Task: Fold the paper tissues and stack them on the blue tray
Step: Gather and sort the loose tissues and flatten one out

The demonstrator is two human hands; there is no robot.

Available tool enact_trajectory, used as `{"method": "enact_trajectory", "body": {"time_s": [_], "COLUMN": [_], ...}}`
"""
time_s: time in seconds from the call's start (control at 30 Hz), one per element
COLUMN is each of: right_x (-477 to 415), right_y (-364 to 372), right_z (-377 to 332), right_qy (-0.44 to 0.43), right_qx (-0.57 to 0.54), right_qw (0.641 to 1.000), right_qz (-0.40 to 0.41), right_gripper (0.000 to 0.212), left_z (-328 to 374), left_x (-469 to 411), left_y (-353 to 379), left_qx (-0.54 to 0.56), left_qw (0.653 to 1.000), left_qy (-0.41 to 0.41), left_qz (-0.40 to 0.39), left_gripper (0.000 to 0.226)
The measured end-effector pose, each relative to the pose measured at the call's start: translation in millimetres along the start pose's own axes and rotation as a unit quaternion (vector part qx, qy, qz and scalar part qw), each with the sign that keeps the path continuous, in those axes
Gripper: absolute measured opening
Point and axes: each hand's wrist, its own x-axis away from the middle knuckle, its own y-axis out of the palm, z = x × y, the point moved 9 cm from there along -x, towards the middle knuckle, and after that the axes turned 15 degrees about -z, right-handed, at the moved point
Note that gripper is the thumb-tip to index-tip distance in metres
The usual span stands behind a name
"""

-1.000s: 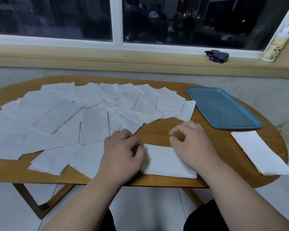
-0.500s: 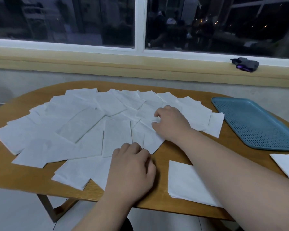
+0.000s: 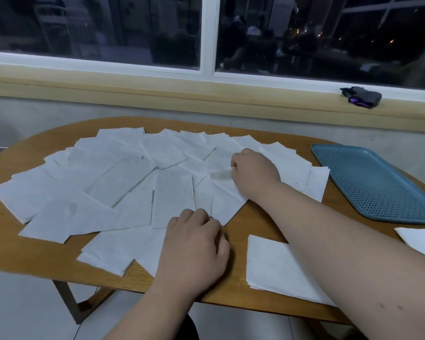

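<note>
Right hand [image 3: 254, 175] has left the folded tissue [image 3: 275, 266] it was working on a second ago and is now reaching into the spread of tissues [image 3: 133, 187], fingers curled, thumb and forefinger pinching up an edge of a loose tissue [image 3: 220, 175], which is lifting slightly off the sheets under it; half a second ago that edge was still lying flat. Left hand [image 3: 196, 244] is staying put near the front of the table [image 3: 250, 217], knuckles up, fingers curled under, touching the near edge of the spread; whether it is gripping anything underneath, cannot tell. Reading this as one fold finished and the next sheet being picked. The folded tissue is sitting flat at the front edge of the table, between the two forearms, partly hidden by the right arm, and is not on the blue tray [image 3: 378, 182] yet. The tray is lying at the right of the table, just beside the spread's right end, with nothing showing in it, so stacking is not started. A second white pile [image 3: 420, 244] is peeking in at the right edge below the tray, cut off by the frame. The spread is fanning across the left and middle of the table, many thin white rectangular sheets overlapping at angles, soft, faintly textured, most lying flat. A dark object [image 3: 361, 96] is resting on the window sill [image 3: 157, 94] behind.
</note>
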Motion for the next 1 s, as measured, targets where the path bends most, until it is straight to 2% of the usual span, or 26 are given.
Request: {"method": "enact_trajectory", "body": {"time_s": [0.2, 0.3, 0.37, 0.43, 0.57, 0.63, 0.7, 0.77, 0.8, 0.9, 1.0], "right_x": [87, 140, 164, 178, 192, 195, 194, 193, 192, 191, 194], "right_y": [-13, 1, 14, 25, 36, 34, 34, 36, 35, 31, 32], "right_z": [49, 89, 112, 128, 138, 139, 141, 141, 140, 120, 97], "right_qy": [-0.004, 0.035, 0.060, 0.067, 0.055, 0.046, 0.041, 0.035, 0.026, -0.040, -0.095], "right_qx": [-0.144, -0.260, -0.320, -0.372, -0.456, -0.488, -0.507, -0.494, -0.460, -0.285, -0.140], "right_qw": [0.989, 0.964, 0.944, 0.924, 0.886, 0.868, 0.858, 0.866, 0.885, 0.954, 0.981], "right_qz": [0.026, 0.037, 0.049, 0.056, 0.060, 0.073, 0.075, 0.072, 0.073, 0.082, 0.089], "right_gripper": [0.016, 0.019, 0.022, 0.022, 0.020, 0.019, 0.019, 0.022, 0.027, 0.040, 0.042], "left_z": [27, 31, 37, 49, 71, 69, 67, 64, 63, 65, 70], "left_x": [11, 15, 12, 6, -15, -24, -29, -31, -32, -32, -31], "left_y": [-8, -17, -24, -26, 5, 21, 31, 36, 37, 41, 45], "left_qx": [-0.073, -0.089, -0.081, -0.042, 0.033, 0.094, 0.143, 0.172, 0.179, 0.159, 0.131], "left_qw": [0.990, 0.984, 0.985, 0.988, 0.984, 0.977, 0.969, 0.965, 0.964, 0.967, 0.968], "left_qy": [0.100, 0.115, 0.117, 0.133, 0.154, 0.147, 0.151, 0.151, 0.147, 0.151, 0.159], "left_qz": [0.066, 0.099, 0.095, 0.066, -0.083, -0.127, -0.133, -0.131, -0.128, -0.128, -0.145], "left_gripper": [0.008, 0.003, 0.010, 0.024, 0.057, 0.065, 0.065, 0.062, 0.060, 0.054, 0.053]}}
